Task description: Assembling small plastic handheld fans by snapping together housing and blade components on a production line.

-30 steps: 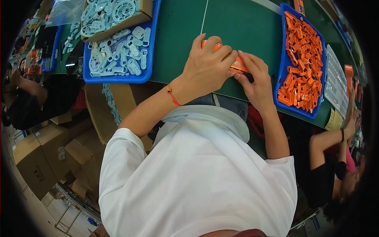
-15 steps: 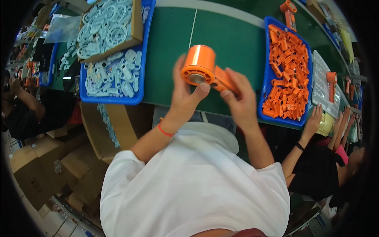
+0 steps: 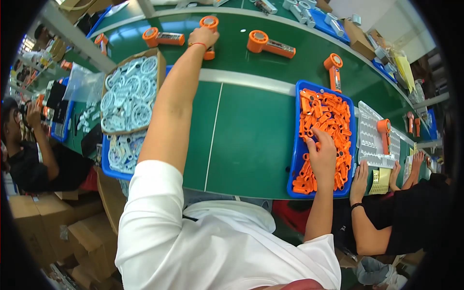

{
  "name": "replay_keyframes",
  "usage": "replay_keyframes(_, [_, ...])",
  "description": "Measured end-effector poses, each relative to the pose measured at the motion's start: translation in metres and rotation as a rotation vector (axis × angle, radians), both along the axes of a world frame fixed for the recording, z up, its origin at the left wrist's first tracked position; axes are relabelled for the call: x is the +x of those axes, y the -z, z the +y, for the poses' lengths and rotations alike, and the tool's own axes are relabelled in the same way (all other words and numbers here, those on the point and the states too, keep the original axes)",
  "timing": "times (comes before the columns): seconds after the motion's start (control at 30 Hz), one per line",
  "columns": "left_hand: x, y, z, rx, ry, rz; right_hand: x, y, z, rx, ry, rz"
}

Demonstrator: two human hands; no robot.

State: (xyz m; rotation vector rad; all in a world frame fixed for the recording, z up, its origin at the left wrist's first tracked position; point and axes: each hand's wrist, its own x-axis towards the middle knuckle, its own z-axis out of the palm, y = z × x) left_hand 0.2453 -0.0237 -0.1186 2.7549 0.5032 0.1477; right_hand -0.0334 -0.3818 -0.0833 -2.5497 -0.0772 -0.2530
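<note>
Stretched far forward, my left hand (image 3: 204,37) is closed around an orange handheld fan body (image 3: 209,22) on the green belt (image 3: 232,33). Its round head shows beyond my fingers and the handle's end below them; the middle is hidden. My right hand (image 3: 323,157) reaches over a blue tray (image 3: 293,176) heaped with small orange handle parts (image 3: 326,113). Its thumb and fingers are apart, close to the parts, and I see nothing held between them.
More orange fan bodies (image 3: 273,46) lie along the belt. On my left, a cardboard box (image 3: 161,72) of pale blue parts sits over another blue tray (image 3: 110,170). A co-worker's hand (image 3: 359,182) rests beside a clear blister tray (image 3: 369,130) at right. Another person is at far left.
The orange fan body, earlier between both hands before me, is no longer there. My left hand has moved far forward onto the belt; my right has gone rightward over the orange parts.
</note>
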Motion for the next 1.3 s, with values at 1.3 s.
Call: replay_keyframes(1.3, [-0.353, -0.006, -0.077, -1.588, 0.303, 0.070, 0.027, 0.028, -0.041, -0.197, -0.012, -0.238])
